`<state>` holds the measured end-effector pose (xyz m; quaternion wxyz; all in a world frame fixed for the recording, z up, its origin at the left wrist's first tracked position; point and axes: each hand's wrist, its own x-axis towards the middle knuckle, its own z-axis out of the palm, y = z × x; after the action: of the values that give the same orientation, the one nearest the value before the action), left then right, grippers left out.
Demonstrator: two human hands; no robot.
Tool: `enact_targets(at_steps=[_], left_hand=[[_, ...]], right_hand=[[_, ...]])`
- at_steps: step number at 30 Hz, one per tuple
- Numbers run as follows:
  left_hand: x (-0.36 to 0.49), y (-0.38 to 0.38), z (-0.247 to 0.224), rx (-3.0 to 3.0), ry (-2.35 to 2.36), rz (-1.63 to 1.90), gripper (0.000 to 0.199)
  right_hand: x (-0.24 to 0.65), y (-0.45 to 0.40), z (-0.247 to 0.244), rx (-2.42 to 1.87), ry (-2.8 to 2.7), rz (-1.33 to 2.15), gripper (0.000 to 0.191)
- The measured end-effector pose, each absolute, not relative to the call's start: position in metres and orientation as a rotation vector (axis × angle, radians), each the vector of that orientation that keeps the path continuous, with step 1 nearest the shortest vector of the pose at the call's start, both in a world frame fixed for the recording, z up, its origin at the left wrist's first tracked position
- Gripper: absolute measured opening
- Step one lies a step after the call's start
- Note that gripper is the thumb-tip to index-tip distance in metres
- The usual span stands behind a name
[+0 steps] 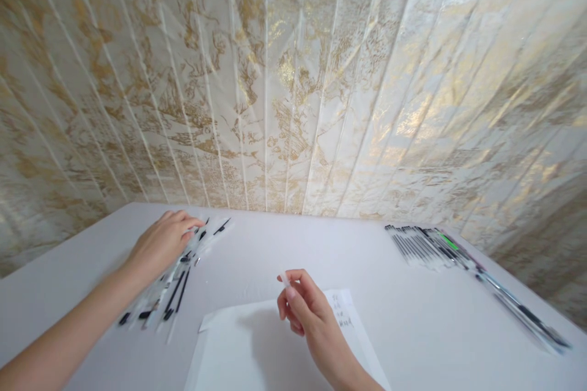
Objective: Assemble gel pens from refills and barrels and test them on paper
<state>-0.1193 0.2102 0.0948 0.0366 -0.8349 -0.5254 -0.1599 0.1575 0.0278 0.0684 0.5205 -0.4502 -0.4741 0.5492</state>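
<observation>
My left hand [162, 241] reaches over a loose pile of pen parts [177, 293], black and clear, on the left of the table. Its thumb and index finger are a little apart at the far end of the pile, with no object visible between them. In front of me, my right hand [305, 308] pinches a short translucent white piece [285, 280], like a small tube, between thumb and index finger. That hand is above a stack of white paper [233, 342] with some handwriting at its right edge.
A row of pens [417, 245] with black ends lies side by side at the right back. Longer pens or rods [523, 308] run toward the right table edge, beside a green piece [448, 241]. A gold-patterned white curtain [284, 91] hangs behind the white table [293, 244].
</observation>
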Motion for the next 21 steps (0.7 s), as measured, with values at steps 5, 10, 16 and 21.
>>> enact_targets(at_steps=[5, 10, 16, 21], left_hand=[[-0.116, 0.231, 0.083, -2.617, -1.556, -0.366, 0.032], [-0.114, 0.240, 0.075, -2.640, -1.517, -0.332, 0.028], [-0.110, 0.242, 0.071, -2.661, -1.507, -0.338, 0.021], [-0.105, 0.234, 0.072, -2.698, -1.510, -0.418, 0.019]], right_hand=[[0.156, 0.028, 0.069, -1.059, -1.166, 1.331, 0.026], [0.157, 0.030, 0.067, -1.048, -1.189, 1.297, 0.026], [0.157, 0.030, 0.066, -1.043, -1.175, 1.285, 0.025], [0.157, 0.030, 0.068, -1.041, -1.166, 1.314, 0.025]])
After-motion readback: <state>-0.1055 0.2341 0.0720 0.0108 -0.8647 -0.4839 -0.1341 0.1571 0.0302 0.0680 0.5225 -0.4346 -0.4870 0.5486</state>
